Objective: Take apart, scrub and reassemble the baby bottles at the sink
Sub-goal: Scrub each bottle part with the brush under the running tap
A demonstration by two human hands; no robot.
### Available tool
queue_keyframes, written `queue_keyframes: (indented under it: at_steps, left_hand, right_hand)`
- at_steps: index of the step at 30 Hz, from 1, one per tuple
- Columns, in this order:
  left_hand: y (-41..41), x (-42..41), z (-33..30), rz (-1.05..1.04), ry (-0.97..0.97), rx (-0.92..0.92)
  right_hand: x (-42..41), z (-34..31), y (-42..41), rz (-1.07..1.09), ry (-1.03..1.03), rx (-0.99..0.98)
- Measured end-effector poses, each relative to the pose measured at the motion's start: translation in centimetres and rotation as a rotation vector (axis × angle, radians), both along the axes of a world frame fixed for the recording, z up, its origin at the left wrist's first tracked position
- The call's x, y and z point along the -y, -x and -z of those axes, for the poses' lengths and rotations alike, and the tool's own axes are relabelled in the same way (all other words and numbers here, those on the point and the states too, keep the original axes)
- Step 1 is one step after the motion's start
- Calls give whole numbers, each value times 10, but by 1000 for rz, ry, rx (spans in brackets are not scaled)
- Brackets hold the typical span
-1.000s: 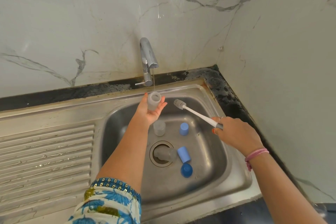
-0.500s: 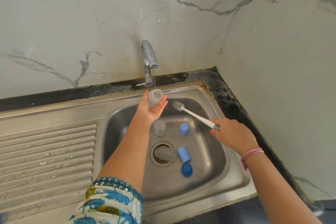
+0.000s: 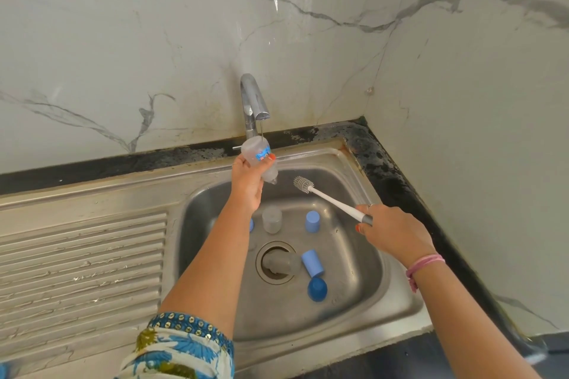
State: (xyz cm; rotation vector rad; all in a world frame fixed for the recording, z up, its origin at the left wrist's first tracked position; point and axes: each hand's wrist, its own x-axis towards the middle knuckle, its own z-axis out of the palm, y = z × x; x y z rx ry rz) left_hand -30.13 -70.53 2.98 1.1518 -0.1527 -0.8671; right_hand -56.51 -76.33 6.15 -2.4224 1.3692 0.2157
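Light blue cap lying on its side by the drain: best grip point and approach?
Take the light blue cap across its round side wall at mid-length, coming straight down from above. It lies tipped over on the sink floor, long axis roughly flat. The drain borders its left and the dark blue dome cap sits close at its lower end, so an end-on grip looks cramped.

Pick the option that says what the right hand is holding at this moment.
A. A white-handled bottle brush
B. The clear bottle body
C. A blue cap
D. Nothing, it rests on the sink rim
A: the right hand grips the bottle brush by its handle, bristle head pointing toward the clear bottle that the left hand holds under the tap.
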Motion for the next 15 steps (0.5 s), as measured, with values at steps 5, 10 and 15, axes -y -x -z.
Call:
queue_keyframes:
  at_steps: [5,10,15]
  left_hand:
    - [3,0,-3,18,-173,286]
    - [5,-1,-3,19,-213,420]
    - [2,0,0,24,-243,414]
  right_hand:
    - [-3,-1,1,8,9,-3]
    - [-6,-2,2,4,12,-17]
    - [-10,-1,2,22,14,-17]
